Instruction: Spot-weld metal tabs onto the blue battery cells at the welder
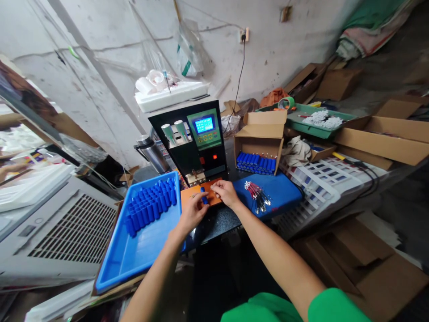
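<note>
My left hand (193, 211) has its fingers closed around a blue cylindrical battery cell (203, 196) on an orange board (189, 194). My right hand (225, 192) is pinched just right of the cell, and whatever sits between its fingertips is too small to make out. Directly behind both hands stands a black spot welder (209, 154) with a lit blue screen, its electrodes (195, 176) low over the board. Red and black wire leads (257, 196) with white connectors lie bundled on a blue mat (284, 190) to the right.
A blue plastic tray (134, 257) on the left holds rows of blue cells. More cells fill an open cardboard box (263, 130) behind the mat. A steel thermos (152, 154) stands beside the welder, and a green tray (301, 127) with white parts is at the back right.
</note>
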